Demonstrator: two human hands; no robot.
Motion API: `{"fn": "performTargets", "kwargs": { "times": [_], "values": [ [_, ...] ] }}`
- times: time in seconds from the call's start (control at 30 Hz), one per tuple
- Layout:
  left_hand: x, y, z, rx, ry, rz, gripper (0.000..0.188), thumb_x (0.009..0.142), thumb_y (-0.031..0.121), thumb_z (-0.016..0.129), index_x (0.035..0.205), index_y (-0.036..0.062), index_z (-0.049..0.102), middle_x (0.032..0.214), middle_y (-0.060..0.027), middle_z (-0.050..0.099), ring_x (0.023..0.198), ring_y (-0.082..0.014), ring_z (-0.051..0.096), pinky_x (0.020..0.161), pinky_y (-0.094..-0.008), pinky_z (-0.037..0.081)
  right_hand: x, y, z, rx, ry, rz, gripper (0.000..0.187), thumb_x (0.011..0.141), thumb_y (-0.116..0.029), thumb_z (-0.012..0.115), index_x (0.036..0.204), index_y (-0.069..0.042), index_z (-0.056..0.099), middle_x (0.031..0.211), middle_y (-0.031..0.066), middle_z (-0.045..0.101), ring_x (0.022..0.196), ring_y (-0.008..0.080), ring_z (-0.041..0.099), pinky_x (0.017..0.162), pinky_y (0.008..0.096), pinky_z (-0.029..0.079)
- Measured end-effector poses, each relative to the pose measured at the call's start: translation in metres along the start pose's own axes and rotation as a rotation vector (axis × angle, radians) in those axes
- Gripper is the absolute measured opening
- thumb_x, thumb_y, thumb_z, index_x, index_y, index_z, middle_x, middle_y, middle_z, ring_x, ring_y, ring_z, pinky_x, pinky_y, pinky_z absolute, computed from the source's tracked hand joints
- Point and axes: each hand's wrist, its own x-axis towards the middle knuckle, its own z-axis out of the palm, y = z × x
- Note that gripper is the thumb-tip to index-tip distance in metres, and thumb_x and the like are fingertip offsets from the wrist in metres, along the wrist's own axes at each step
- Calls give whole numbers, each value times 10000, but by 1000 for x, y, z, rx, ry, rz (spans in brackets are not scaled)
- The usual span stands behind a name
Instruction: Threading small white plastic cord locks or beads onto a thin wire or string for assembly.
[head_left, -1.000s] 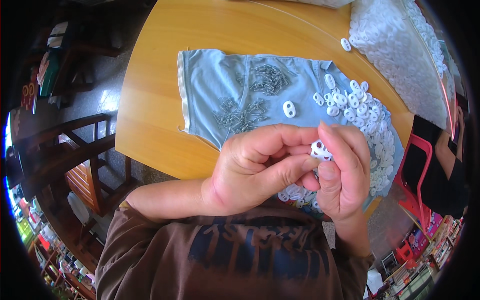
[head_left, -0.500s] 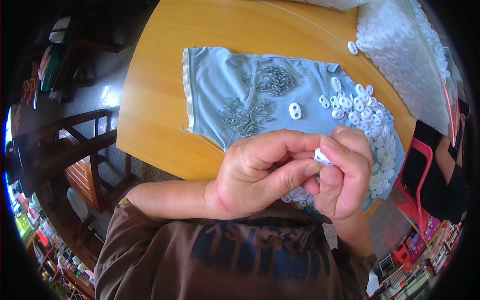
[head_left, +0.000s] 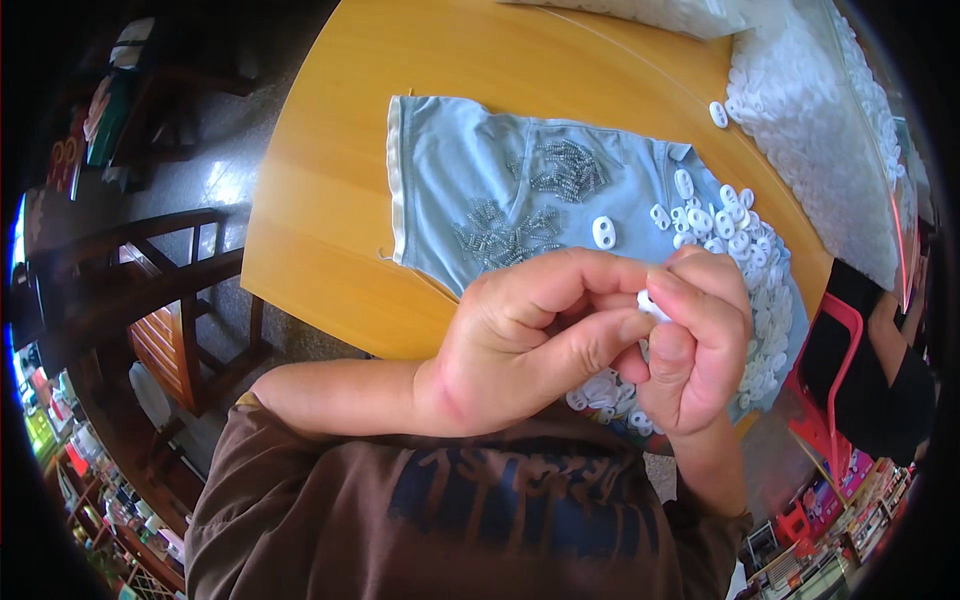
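Note:
A small white plastic cord lock (head_left: 653, 306) is pinched between my two hands, mostly covered by fingertips. My left hand (head_left: 530, 345) grips it from the left with thumb and fingers closed; my right hand (head_left: 703, 335) presses on it from the right, also closed. Beyond them a light blue cloth (head_left: 440, 165) lies on the table, bearing two heaps of small metal springs (head_left: 570, 170). A single white cord lock with two holes (head_left: 604, 233) rests apart on the cloth. More white cord locks (head_left: 740, 230) are piled at its right side, partly behind my right hand.
The yellow wooden table (head_left: 330, 200) has a large clear bag (head_left: 810, 130) of white pieces at its far right, with one loose piece (head_left: 718, 114) beside it. A wooden chair (head_left: 165, 340) stands at left. A red plastic chair (head_left: 840, 370) and another person's arm (head_left: 885, 335) are at right.
The view has shifted slightly, so the table things sit a little further right. My fingers still hold the cord lock, which looks turned a little, with less of it showing.

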Motion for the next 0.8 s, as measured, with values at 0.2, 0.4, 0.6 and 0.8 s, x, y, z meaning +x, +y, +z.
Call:
{"fn": "performTargets", "kwargs": {
  "times": [0.2,0.4,0.6,0.8],
  "values": [
    [-1,4,-4,-128,-79,5,256,856,2,505,1108,-38,491,893,-68,592,776,-87,573,662,-212,484,0,-7,1,-2,14,22,264,831,-131,557,1055,1,511,855,98,529,631,199,480,542,312,391],
    [-7,8,-20,-22,-133,54,288,855,-58,452,1142,-54,430,960,-115,581,833,-128,581,739,-256,489,7,-14,6,43,-76,1,316,822,-153,576,1080,3,481,883,106,533,653,214,497,570,331,407],
    [-29,46,-51,67,189,188,267,811,-105,444,1069,-46,476,869,-122,589,673,-140,587,594,-234,490,2,-27,3,-143,-195,233,287,795,-113,588,1029,29,503,915,158,529,786,288,512,713,367,422],
    [-73,92,-160,319,871,835,206,846,23,473,1040,-23,520,866,-115,591,612,-105,525,530,-209,420,8,-25,9,-313,-317,375,164,798,-32,541,953,23,543,974,145,519,912,262,501,836,338,385]
  ]
}}
